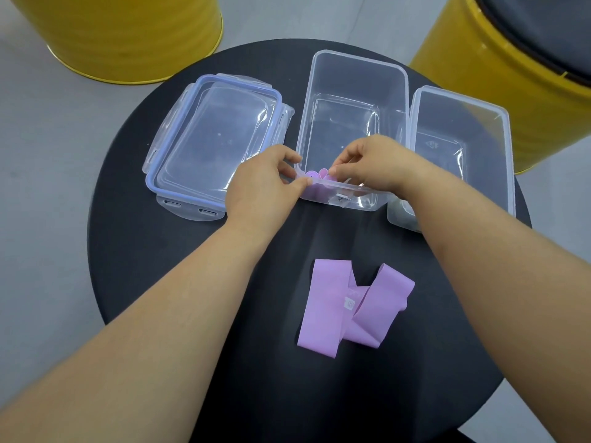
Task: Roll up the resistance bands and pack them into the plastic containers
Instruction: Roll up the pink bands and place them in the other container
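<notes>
A rolled purple resistance band (315, 177) sits in the near left corner of the middle clear container (356, 81). My left hand (263, 183) pinches the roll at the container's near rim. Reaching over the rim, my right hand (367, 166) pinches the roll from the other side. A second purple band (345, 310) lies unrolled and loosely folded on the black round table (160, 251), near me. A second clear container (463, 123) stands to the right of the first, with nothing visible inside.
Stacked clear lids with a blue seal (211, 145) lie left of the containers. Two yellow drums stand on the floor behind the table, one at the left (128, 36) and one at the right (511, 75).
</notes>
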